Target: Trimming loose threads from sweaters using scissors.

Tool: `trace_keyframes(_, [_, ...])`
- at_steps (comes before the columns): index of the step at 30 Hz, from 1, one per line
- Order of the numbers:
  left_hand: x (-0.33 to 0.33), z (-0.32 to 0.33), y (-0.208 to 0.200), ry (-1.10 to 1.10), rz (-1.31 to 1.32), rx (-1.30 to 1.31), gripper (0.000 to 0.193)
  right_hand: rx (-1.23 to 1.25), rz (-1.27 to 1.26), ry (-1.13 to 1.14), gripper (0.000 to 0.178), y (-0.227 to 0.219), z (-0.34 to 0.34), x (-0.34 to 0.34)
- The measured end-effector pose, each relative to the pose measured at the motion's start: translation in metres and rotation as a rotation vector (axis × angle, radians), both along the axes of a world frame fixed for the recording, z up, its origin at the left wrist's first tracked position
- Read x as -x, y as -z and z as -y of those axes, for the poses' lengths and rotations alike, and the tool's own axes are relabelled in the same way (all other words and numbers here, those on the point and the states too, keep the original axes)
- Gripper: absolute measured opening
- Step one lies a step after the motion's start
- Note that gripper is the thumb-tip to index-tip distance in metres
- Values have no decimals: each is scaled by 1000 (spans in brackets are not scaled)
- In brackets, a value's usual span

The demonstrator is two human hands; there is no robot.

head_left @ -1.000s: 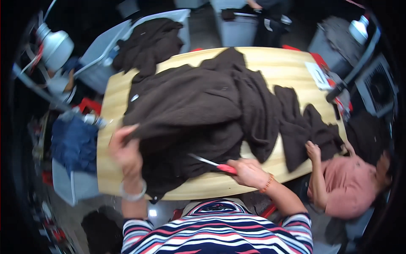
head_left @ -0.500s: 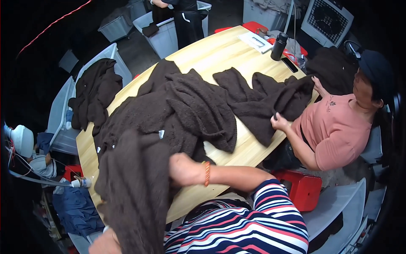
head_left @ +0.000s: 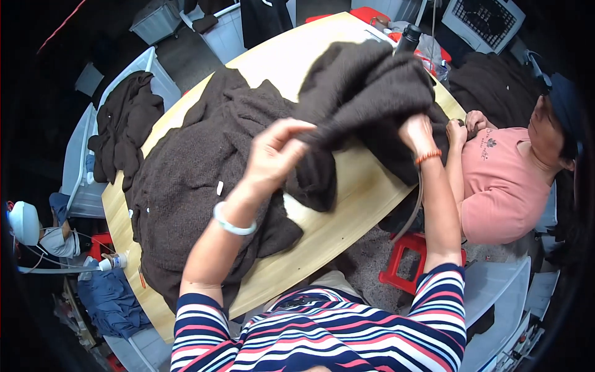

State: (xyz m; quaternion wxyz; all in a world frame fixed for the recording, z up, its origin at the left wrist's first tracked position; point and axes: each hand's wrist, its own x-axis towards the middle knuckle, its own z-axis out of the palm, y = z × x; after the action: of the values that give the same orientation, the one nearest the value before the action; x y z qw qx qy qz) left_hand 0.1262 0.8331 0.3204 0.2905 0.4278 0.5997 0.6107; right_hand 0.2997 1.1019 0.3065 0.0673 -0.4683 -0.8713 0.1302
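Observation:
A dark brown knitted garment [head_left: 365,93] is lifted and bunched over the far right part of the wooden table [head_left: 338,235], blurred by motion. My left hand [head_left: 276,155], with a pale bangle at the wrist, pinches its left edge between thumb and fingers. Farther right, my right hand [head_left: 418,133] is closed on the garment's lower right side, and its fingers are partly hidden by the cloth. Left of it lies a heap of similar dark brown knit garments [head_left: 186,161], with a small white label [head_left: 220,188] showing on top.
At the table's right side a co-worker in a pink shirt [head_left: 505,198] holds dark cloth close to my right hand. A black bottle [head_left: 408,40] stands at the far right corner. Red stools [head_left: 403,263] and grey bins [head_left: 158,77] surround the table. An orange-handled tool [head_left: 142,278] lies at the left edge.
Both my hands have moved up and right, carrying a brown garment from the near left to the far right side. The co-worker's hands have come closer together.

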Motion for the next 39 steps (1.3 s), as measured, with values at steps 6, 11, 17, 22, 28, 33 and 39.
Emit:
trace_keyframes(6, [-33, 23, 167, 189, -893, 557, 90, 289, -31, -33, 56, 93, 68, -86])
trace_keyframes(11, [-10, 37, 198, 267, -1037, 754, 51, 433, -37, -124, 54, 101, 124, -120])
trace_keyframes(17, [39, 84, 51, 215, -589, 493, 23, 402, -96, -260, 52, 63, 129, -83])
trace_keyframes(22, [36, 205, -84, 89, -847, 541, 36, 387, -196, -440, 52, 44, 142, -36])
trace_keyframes(28, [-15, 353, -70, -145, -676, 971, 32, 398, -171, -715, 52, 38, 179, 15])
trace_keyframes(33, [-14, 364, 43, -397, -517, 858, 25, 390, -53, -873, 53, 25, 214, 50])
trace_keyframes(39, [38, 289, 111, -983, -513, 620, 46, 370, -13, -1085, 52, 13, 266, 75])
